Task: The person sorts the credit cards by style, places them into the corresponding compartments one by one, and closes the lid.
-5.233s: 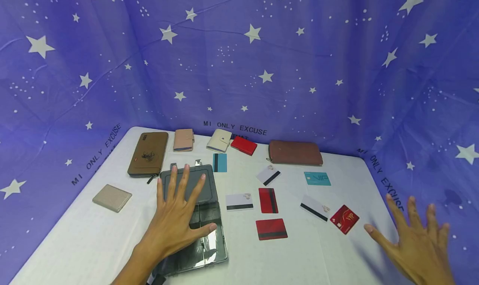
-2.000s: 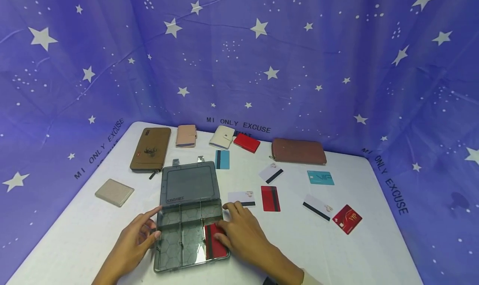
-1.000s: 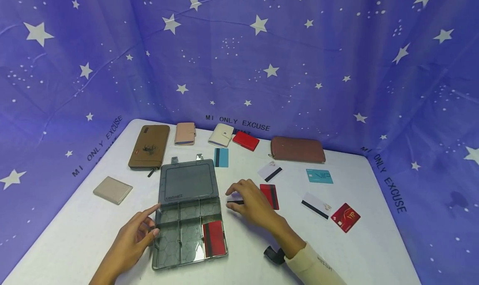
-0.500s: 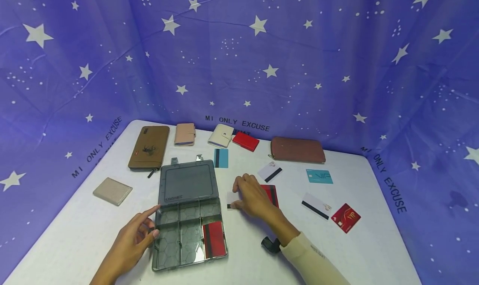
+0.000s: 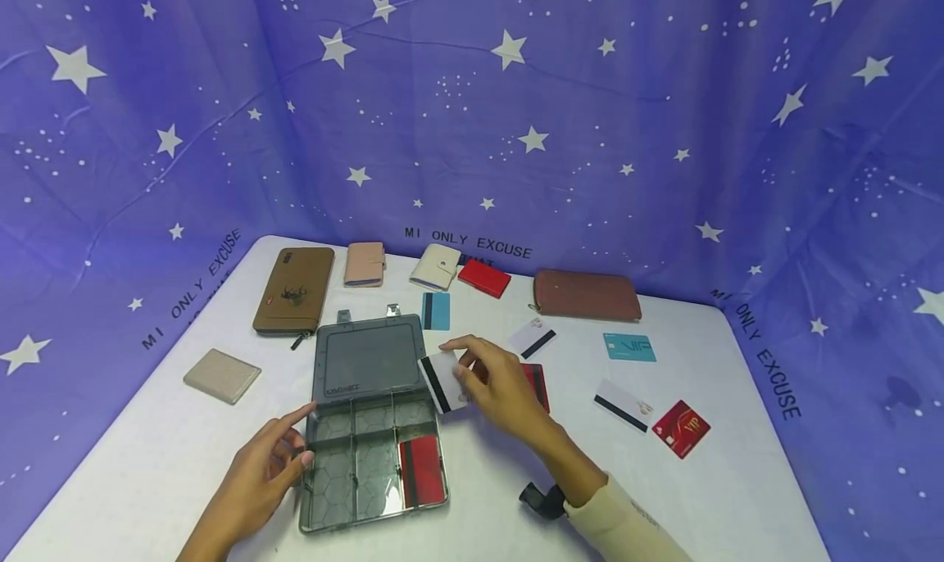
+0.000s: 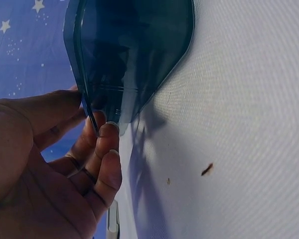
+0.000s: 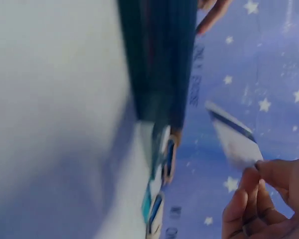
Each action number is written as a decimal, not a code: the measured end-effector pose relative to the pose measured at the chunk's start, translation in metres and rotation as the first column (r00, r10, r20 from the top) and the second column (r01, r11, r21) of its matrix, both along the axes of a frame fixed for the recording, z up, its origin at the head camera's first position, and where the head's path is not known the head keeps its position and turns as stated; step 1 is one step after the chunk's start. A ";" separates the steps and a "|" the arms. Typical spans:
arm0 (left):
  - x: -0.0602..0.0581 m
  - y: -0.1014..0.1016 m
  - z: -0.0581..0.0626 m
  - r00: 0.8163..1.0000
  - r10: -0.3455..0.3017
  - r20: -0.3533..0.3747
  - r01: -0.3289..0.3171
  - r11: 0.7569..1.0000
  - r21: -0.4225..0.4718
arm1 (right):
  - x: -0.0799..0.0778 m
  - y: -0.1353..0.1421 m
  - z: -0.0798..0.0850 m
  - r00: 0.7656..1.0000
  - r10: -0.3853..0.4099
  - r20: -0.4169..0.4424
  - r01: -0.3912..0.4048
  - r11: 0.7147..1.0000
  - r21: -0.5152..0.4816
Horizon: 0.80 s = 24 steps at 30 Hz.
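While the left hand (image 5: 254, 480) steadies the dark clear-plastic box (image 5: 332, 484) by its left edge, the right hand (image 5: 505, 390) pinches a white card (image 5: 442, 379) between thumb and fingers. That card, crossed by a black stripe, is raised off the white table (image 5: 147, 464) and tilted; in the head view it overlaps the box's right edge near the hinge, and in the right wrist view it is blurred. The left wrist view shows the left thumb and fingertips gripping the rim of the box from both sides. The box lies with its lid (image 5: 369, 357) folded back, and a red striped card (image 5: 424, 472) sits in its front right compartment. Partly hidden behind the right hand is a second red card (image 5: 542, 386). Farther right lie a teal card (image 5: 630, 347), another striped white card (image 5: 622, 406) and a red VIP card (image 5: 682, 429), well apart from the box. Just beyond the lid rests a blue card (image 5: 438, 311), and along the far side are a brown wallet (image 5: 295, 290) and a maroon wallet (image 5: 587, 295).
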<state>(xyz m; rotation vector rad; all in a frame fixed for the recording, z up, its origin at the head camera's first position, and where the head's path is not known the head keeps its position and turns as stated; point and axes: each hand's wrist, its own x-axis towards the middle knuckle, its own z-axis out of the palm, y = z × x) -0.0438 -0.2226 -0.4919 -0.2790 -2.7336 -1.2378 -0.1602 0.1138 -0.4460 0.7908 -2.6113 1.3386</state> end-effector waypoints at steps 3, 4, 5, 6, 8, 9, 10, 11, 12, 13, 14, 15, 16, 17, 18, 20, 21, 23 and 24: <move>0.000 0.000 0.000 1.000 0.003 0.010 -0.003 1.000 -0.001 | 0.012 -0.009 0.006 0.996 0.054 0.076 -0.047 0.994 -0.094; 0.000 0.000 0.000 1.000 0.004 0.012 -0.004 1.000 -0.001 | 0.017 -0.012 0.007 0.993 0.071 0.094 -0.061 0.992 -0.108; 0.000 0.000 0.000 1.000 0.006 0.013 -0.006 1.000 0.000 | 0.021 -0.016 0.007 0.990 0.087 0.112 -0.074 0.991 -0.114; 0.000 0.000 0.001 1.000 0.007 0.013 -0.007 1.000 0.000 | 0.025 -0.020 0.007 0.986 0.106 0.126 -0.091 0.989 -0.119; 0.000 0.000 0.000 1.000 0.007 0.011 -0.007 1.000 -0.001 | 0.032 -0.028 0.004 0.979 0.141 0.145 -0.126 0.986 -0.110; 0.000 0.000 0.000 1.000 0.007 0.010 -0.007 1.000 -0.002 | 0.035 -0.032 0.002 0.977 0.160 0.143 -0.147 0.984 -0.101; 0.000 0.000 0.000 1.000 0.008 0.009 -0.008 1.000 -0.002 | 0.038 -0.036 0.000 0.974 0.177 0.141 -0.166 0.982 -0.088; 0.000 0.000 0.000 1.000 0.009 0.008 -0.009 1.000 -0.002 | 0.041 -0.040 -0.003 0.972 0.193 0.132 -0.185 0.980 -0.070; 0.000 0.000 0.000 1.000 0.009 0.006 -0.009 1.000 -0.002 | 0.043 -0.044 -0.006 0.971 0.208 0.117 -0.203 0.978 -0.050; 0.000 0.000 -0.001 1.000 0.009 0.004 -0.009 1.000 -0.003 | 0.046 -0.048 -0.008 0.970 0.219 0.106 -0.217 0.976 -0.034; 0.000 0.000 -0.001 1.000 0.008 0.002 -0.008 1.000 -0.003 | 0.048 -0.051 -0.011 0.971 0.227 0.082 -0.226 0.974 -0.014; 0.000 0.000 -0.001 1.000 0.008 0.000 -0.008 1.000 -0.003 | 0.049 -0.054 -0.014 0.972 0.230 0.056 -0.231 0.973 0.011; 0.000 0.000 -0.002 1.000 0.008 -0.001 -0.008 1.000 -0.003 | 0.051 -0.056 -0.016 0.973 0.227 0.029 -0.228 0.973 0.037; 0.000 0.000 -0.002 1.000 0.007 -0.003 -0.007 1.000 -0.002 | 0.053 -0.059 -0.018 0.975 0.221 -0.004 -0.221 0.973 0.067; 0.000 0.000 -0.002 1.000 0.007 -0.003 -0.007 1.000 0.000 | 0.054 -0.061 -0.020 0.976 0.216 -0.033 -0.212 0.973 0.093; 0.000 0.000 -0.002 1.000 0.005 -0.003 -0.005 1.000 0.001 | 0.057 -0.064 -0.023 0.974 0.203 -0.099 -0.185 0.968 0.168; 0.000 0.000 -0.002 1.000 0.004 -0.003 -0.004 1.000 0.001 | 0.058 -0.065 -0.024 0.971 0.201 -0.131 -0.170 0.962 0.212; 0.000 0.000 -0.002 1.000 0.003 -0.006 -0.003 1.000 0.000 | 0.061 -0.066 -0.025 0.960 0.203 -0.195 -0.138 0.943 0.302; 0.000 0.000 -0.002 1.000 0.003 -0.007 -0.003 1.000 -0.001 | 0.062 -0.066 -0.026 0.951 0.211 -0.226 -0.123 0.929 0.349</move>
